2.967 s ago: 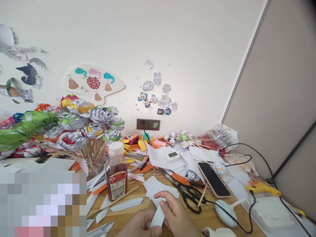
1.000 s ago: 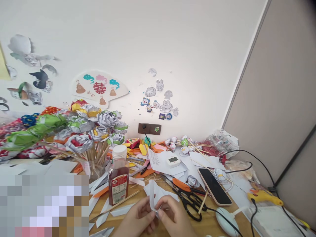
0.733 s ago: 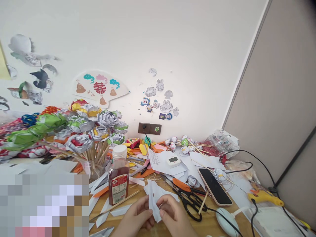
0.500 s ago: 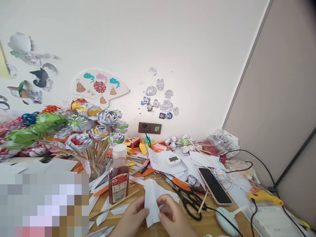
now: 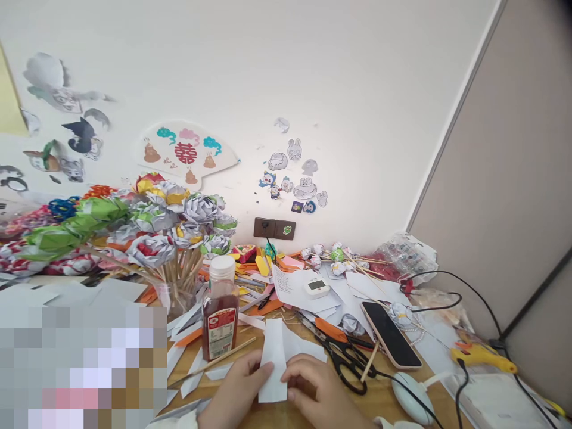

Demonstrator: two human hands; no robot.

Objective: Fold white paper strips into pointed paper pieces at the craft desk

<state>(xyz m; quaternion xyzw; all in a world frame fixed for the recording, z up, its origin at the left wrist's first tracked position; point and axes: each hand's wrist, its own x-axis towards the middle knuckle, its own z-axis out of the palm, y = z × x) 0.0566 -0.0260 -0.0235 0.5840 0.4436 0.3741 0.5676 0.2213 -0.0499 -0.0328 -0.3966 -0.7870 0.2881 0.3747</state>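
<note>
A folded strip of white paper (image 5: 274,363) stands upright between both hands at the bottom middle. My left hand (image 5: 238,393) pinches its left edge with thumb and fingers. On its right side, my right hand (image 5: 318,393) has fingers curled over the lower edge. More white paper pieces (image 5: 308,348) lie on the wooden table (image 5: 384,396) just behind. A red sauce bottle (image 5: 220,310) with a white cap stands to the left of the hands.
Black-and-orange scissors (image 5: 345,353), a phone (image 5: 390,341), a white mouse (image 5: 410,390) and a yellow glue gun (image 5: 480,355) lie to the right. Paper flowers on sticks (image 5: 170,223) stand in a jar at left. Paper scraps and skewers litter the table.
The paper has been opened out from a small crumpled fold into a taller flat strip held upright. The view has shifted slightly left and down.
</note>
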